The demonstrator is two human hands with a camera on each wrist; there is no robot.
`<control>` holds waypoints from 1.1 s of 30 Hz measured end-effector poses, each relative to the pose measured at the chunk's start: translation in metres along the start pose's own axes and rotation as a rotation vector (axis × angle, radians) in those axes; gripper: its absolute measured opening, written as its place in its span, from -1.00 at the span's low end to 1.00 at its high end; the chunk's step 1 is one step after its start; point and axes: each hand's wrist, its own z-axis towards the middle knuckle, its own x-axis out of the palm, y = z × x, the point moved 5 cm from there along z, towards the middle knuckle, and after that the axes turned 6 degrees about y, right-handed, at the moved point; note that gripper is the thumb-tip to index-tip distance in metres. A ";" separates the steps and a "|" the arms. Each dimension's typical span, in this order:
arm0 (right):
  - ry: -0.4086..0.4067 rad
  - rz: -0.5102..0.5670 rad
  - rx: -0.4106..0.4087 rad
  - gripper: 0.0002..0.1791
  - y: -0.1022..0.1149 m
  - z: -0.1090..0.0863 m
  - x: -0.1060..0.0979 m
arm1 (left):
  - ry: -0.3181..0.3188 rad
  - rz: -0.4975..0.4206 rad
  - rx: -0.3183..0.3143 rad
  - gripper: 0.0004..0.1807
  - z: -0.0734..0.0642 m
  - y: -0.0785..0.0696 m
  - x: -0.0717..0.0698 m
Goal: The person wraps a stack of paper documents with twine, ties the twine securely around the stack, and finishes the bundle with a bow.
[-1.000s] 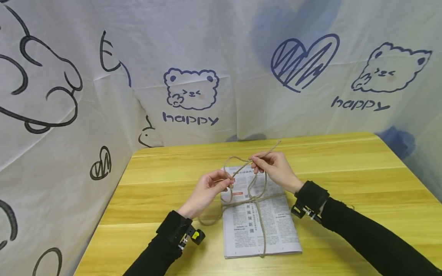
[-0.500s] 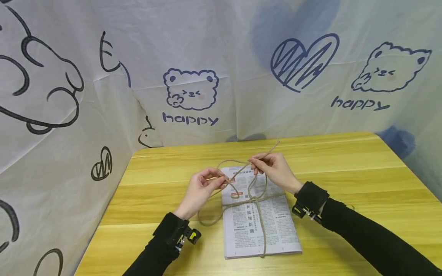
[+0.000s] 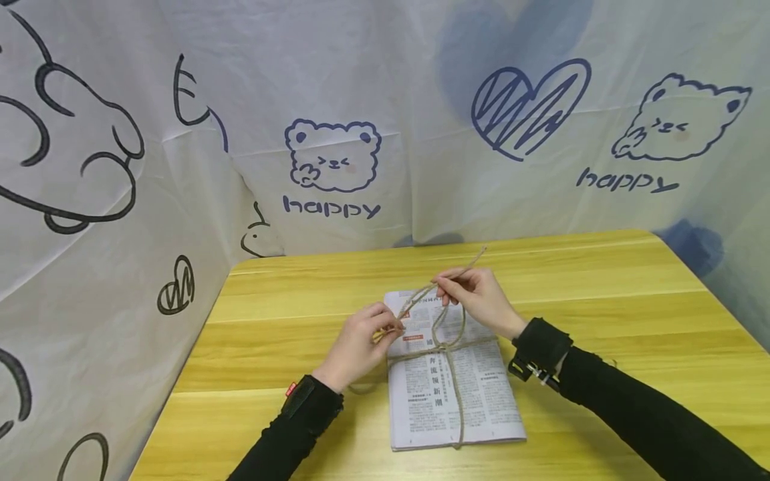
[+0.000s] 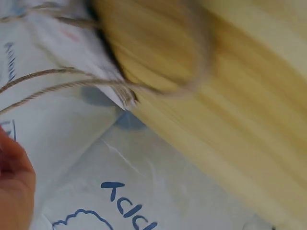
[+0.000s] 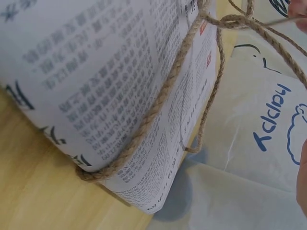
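Observation:
A folded stack of newspapers lies on the table, bound crosswise with brown twine. The strands meet at a knot on top, from which loose twine rises to both hands. Over the stack's far left edge, my left hand pinches a strand between thumb and fingers, back of the hand turned up. My right hand, above the far right corner, pinches another part of the twine, whose free end sticks out past the fingers. In the left wrist view a blurred twine loop hangs beside the newspapers.
The yellow wood-grain table extends on both sides of the stack. Behind and to the left hangs a white cloth with bear, heart and lettering drawings. Each wrist wears a black band.
My left hand has turned over, back upward, and dipped slightly, drawing in the loose loop at the stack's far left. My right hand has stayed nearly still, holding the twine.

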 end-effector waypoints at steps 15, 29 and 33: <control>0.115 -0.059 0.073 -0.79 -0.009 -0.010 0.007 | 0.125 0.362 -0.183 -0.92 -0.012 0.030 0.019; 0.135 -0.231 -0.104 -0.85 -0.008 -0.015 0.011 | 0.149 0.297 -0.175 -0.76 -0.014 0.053 -0.046; 0.156 -0.296 -0.165 -0.85 -0.007 -0.017 0.011 | 0.204 0.512 -0.107 -0.72 -0.019 0.067 -0.058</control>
